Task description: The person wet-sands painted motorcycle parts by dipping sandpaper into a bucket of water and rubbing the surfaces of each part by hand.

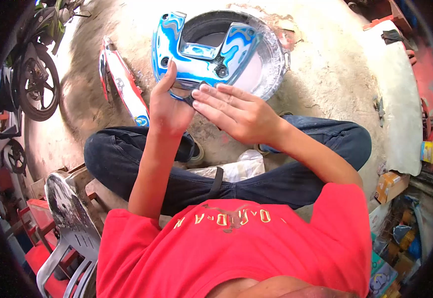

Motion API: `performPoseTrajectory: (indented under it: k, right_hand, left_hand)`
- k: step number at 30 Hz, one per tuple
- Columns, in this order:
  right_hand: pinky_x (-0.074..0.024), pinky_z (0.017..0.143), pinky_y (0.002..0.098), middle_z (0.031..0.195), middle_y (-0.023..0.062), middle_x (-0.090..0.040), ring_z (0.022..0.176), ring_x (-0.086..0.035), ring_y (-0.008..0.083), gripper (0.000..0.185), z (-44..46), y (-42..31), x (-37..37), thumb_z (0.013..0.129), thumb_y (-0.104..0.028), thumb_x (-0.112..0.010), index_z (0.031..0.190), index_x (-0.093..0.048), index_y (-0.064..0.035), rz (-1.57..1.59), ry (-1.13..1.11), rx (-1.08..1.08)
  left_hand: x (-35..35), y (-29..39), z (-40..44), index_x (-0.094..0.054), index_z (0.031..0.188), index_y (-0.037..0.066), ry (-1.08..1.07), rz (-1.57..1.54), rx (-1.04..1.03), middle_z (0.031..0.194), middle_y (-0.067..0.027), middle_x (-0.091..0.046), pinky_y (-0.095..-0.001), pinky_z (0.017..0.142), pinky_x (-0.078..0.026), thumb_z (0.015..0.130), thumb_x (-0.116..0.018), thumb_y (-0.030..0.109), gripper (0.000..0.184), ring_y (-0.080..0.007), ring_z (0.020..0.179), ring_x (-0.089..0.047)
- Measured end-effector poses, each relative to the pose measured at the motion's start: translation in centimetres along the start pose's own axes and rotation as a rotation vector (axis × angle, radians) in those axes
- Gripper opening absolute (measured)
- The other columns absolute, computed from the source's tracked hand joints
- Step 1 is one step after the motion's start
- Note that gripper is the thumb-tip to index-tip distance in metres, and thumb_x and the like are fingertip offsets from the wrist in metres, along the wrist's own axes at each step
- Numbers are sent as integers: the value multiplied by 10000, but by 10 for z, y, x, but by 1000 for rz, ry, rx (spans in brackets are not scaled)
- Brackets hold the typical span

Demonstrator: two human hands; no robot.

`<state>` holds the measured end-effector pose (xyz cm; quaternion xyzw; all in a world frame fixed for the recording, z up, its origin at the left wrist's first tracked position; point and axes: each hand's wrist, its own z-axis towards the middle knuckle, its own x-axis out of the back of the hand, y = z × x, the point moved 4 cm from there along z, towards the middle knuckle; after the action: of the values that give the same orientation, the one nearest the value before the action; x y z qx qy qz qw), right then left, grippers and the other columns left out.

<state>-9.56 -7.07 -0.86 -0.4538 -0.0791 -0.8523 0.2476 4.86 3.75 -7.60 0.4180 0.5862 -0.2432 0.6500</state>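
A glossy blue, white and silver motorcycle body panel (191, 67), U-shaped with dark screw holes, is held up over a basin. My left hand (170, 102) grips its near edge, thumb on top and the other fingers hidden underneath. My right hand (243, 113) lies palm down at that same edge, fingers straight and pressed together. Under its fingertips a bit of a small dark sheet (189, 100) shows; most of it is covered, and its material is unclear. Below the panel stands the round dark basin (282, 62) with cloudy whitish liquid inside.
A red and white body panel (126, 84) lies on the concrete floor at left. Motorcycles (37, 82) stand farther left, above a scuffed plastic chair (75, 223). A long pale panel (400, 104) and a cardboard box (391, 186) are at right. A plastic-wrapped bundle (241, 170) lies between my legs.
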Motion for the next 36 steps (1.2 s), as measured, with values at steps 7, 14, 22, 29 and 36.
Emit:
performPoseTrajectory:
  k: [7, 14, 22, 29, 36]
  right_hand:
    - [-502, 1063, 431, 1332, 181, -648, 1228, -640, 320, 453, -17, 80, 12, 896, 40, -524, 1341, -583, -16, -152, 99, -294]
    - [-528, 1029, 438, 1296, 197, -657, 1178, -655, 353, 393, -8, 88, 30, 919, 30, -516, 1306, -583, 28, -259, 66, -374]
    - [-525, 1038, 413, 1328, 160, -659, 1221, -652, 279, 428, -7, 43, 10, 904, 21, -552, 1328, -603, -9, -93, 26, -112]
    - [-489, 1082, 443, 1320, 181, -656, 1253, -628, 313, 476, -8, 16, -5, 896, 21, -539, 1371, -564, 0, -48, -5, -139]
    - [-527, 1031, 427, 1308, 173, -660, 1189, -648, 340, 466, -19, 90, 15, 881, 41, -547, 1345, -574, 1, -299, 12, -342]
  left_hand:
    - [-33, -11, -3, -457, 1422, 46, 77, 80, -23, 1419, -162, -554, -560, 1106, -419, 1089, -443, 270, 401, -341, 1307, -544]
    - [-32, -11, -5, -483, 1397, 43, 96, 85, -42, 1376, -168, -589, -557, 1114, -410, 1082, -464, 266, 386, -345, 1286, -561]
    - [-24, -8, -4, -485, 1403, 42, 75, 86, -25, 1408, -155, -567, -567, 1122, -393, 1074, -489, 251, 390, -338, 1307, -542]
    - [-15, -9, -1, -489, 1403, 60, 36, 54, -13, 1400, -147, -575, -556, 1126, -395, 1077, -481, 246, 376, -328, 1307, -543]
    - [-35, -16, -5, -476, 1408, 46, 121, 92, -24, 1380, -165, -581, -549, 1114, -411, 1080, -475, 250, 387, -335, 1278, -566]
